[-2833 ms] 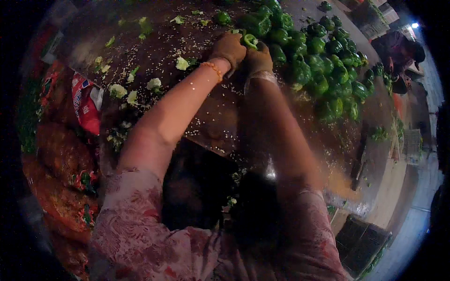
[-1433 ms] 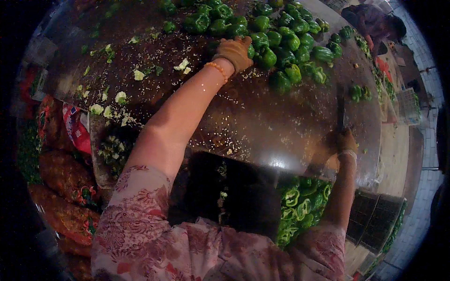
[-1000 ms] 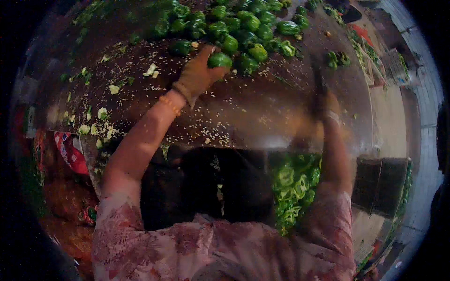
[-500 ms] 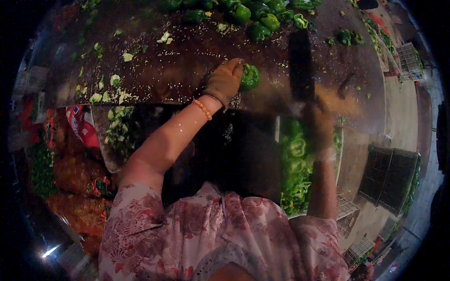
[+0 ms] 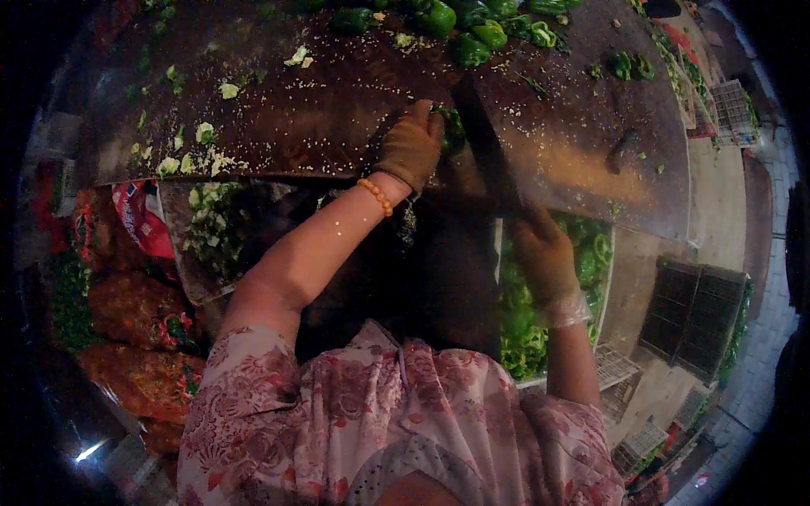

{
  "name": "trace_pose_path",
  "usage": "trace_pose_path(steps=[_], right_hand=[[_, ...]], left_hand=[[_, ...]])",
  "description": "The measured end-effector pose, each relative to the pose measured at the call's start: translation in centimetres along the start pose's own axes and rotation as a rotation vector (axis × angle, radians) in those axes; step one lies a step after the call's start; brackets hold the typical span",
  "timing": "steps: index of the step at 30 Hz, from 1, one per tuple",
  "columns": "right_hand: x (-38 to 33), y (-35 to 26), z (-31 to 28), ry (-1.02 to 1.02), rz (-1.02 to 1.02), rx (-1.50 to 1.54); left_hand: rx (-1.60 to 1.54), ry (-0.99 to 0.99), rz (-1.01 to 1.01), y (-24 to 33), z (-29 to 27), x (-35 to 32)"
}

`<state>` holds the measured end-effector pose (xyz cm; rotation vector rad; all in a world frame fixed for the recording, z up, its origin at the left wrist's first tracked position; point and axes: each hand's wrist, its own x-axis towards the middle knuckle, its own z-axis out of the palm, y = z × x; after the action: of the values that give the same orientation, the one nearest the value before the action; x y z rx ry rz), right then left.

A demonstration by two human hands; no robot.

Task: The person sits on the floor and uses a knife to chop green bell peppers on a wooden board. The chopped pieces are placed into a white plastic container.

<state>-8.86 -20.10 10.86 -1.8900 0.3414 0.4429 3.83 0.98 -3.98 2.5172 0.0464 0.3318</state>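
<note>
My left hand (image 5: 411, 148), in a brown glove with a bead bracelet at the wrist, presses a green pepper (image 5: 454, 133) down near the front edge of a dark metal table (image 5: 337, 110). My right hand (image 5: 544, 253), also gloved, grips the handle of a large cleaver (image 5: 485, 156). Its dark blade stands just right of the pepper, touching or nearly touching it. The left hand's fingers hide most of the pepper.
A heap of green peppers (image 5: 472, 25) lies at the table's far edge, and pale cut scraps (image 5: 190, 152) are scattered at the left. A crate of cut green peppers (image 5: 540, 312) stands below right. Red mesh sacks (image 5: 135, 329) are stacked at the left.
My left hand pulled one pepper from the far heap back to the table's front edge. My right hand picked up the cleaver and brought its blade beside the pepper.
</note>
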Motion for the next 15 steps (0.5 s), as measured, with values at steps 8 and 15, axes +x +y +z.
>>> trace_pose_path(steps=[8, 15], right_hand=[[1.8, 0.1, 1.6, -0.024, -0.121, -0.223], [8.2, 1.2, 1.6, 0.0, -0.208, -0.11]], left_hand=[[-0.027, -0.048, 0.037, 0.8, -0.9, -0.8], [-0.22, 0.033, 0.074, -0.8, 1.0, 1.3]])
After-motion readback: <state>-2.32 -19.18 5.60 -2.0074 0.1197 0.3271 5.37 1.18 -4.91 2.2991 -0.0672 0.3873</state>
